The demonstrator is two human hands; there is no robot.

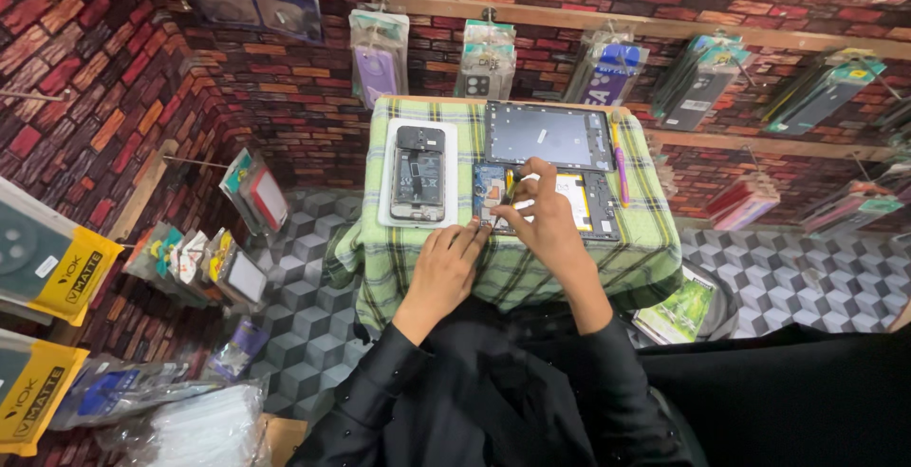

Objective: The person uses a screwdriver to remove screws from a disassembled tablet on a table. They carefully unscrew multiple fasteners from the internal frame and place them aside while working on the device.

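While a second opened phone [418, 177] lies untouched on a white mat [387, 175] at the worktop's [418, 249] left, the left hand [443, 270] rests flat, fingers [466, 237] loosely extended, touching the lower edge of the opened phone [586, 203]. Further right, the right hand [543, 217] curls its fingers [521, 188] around a small yellow tool [509, 182] over that phone's board.

Left hand [444, 268] flat; right hand [543, 218] fingers pinched.
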